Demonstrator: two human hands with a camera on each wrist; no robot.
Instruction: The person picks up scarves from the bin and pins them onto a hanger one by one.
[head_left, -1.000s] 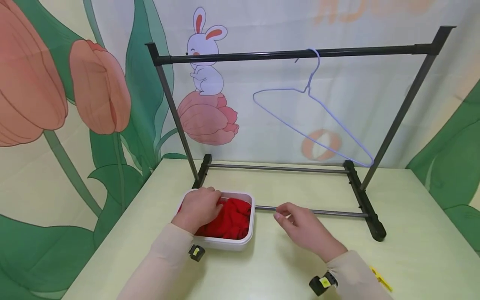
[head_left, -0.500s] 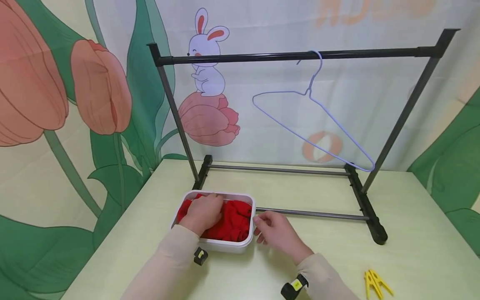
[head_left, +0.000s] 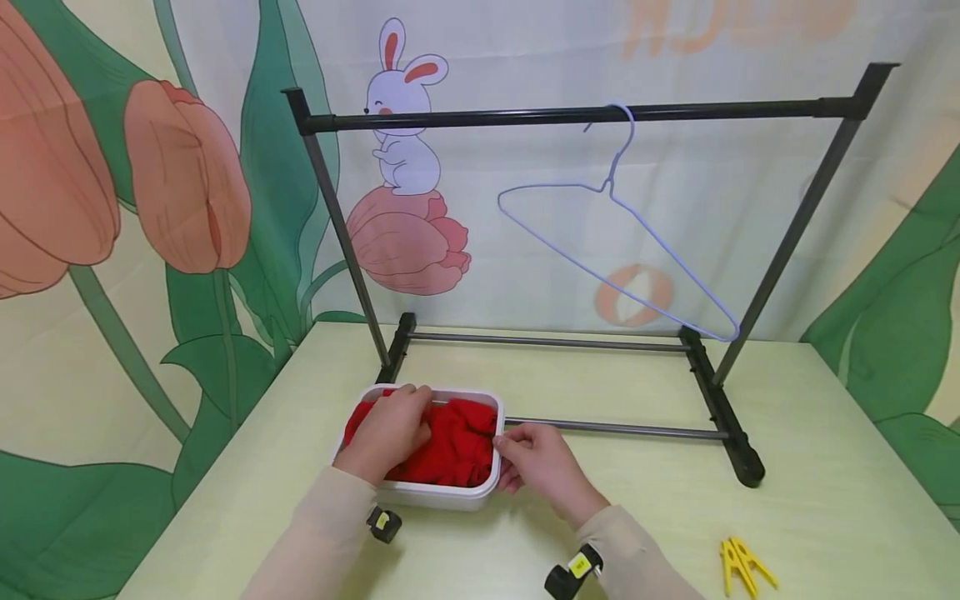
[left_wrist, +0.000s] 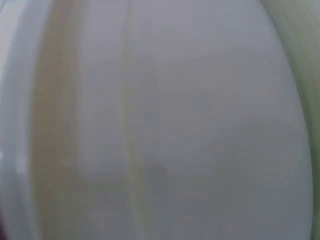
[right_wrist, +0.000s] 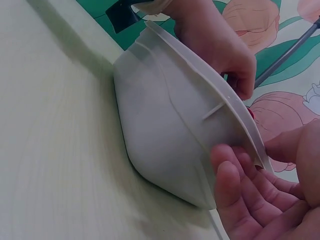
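A white plastic basin (head_left: 450, 497) stands on the table with crumpled red cloth (head_left: 461, 442) in it. My left hand (head_left: 390, 429) reaches over the near left rim, its curled fingers gripping the cloth; the fingertips are hidden in the head view. At the right rim, my right hand (head_left: 543, 467) pinches the edge between thumb and fingers, several fingers lying under the lip, as the right wrist view shows. That view also has the basin's outer wall (right_wrist: 160, 120) and the left hand (right_wrist: 215, 45) beyond. Only the blurred basin wall (left_wrist: 210, 110) fills most of the left wrist view.
Behind the basin stands a black clothes rack (head_left: 465, 119). A purple hanger (head_left: 611, 187) hangs from its top bar. Yellow clothespins (head_left: 741, 567) lie at the front right of the table (head_left: 615, 383). A printed curtain (head_left: 540, 50) covers the back.
My right hand has moved left from beside the basin to its right rim and now pinches it. The left hand stays at the red cloth. More of the yellow clothespins shows.
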